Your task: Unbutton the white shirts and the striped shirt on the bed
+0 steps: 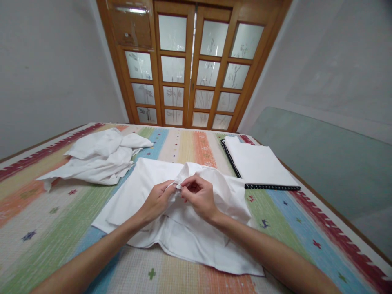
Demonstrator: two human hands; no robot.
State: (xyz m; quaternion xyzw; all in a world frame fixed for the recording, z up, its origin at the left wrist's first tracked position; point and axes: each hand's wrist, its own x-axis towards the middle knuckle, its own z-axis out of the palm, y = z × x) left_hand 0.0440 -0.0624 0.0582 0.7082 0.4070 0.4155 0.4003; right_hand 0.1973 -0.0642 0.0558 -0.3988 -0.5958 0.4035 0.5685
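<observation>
A white cloth point(196, 245), possibly a garment, lies spread and rumpled in front of me, with a part of it bunched up in the middle. My left hand point(162, 196) pinches a gathered edge of this cloth. Right beside it, my right hand point(197, 194) grips the same raised bit between thumb and forefinger, the other fingers curled. The fingertips of both hands nearly meet there. Whatever small detail sits between them is too small to make out.
A loose heap of white cloth point(104, 155) lies at the left. On the right, a folded white cloth point(260, 163) rests on a black patterned item point(269, 187). Everything lies on a striped colourful cover point(39, 245). Wooden glazed doors point(190, 65) stand beyond, with walls on both sides.
</observation>
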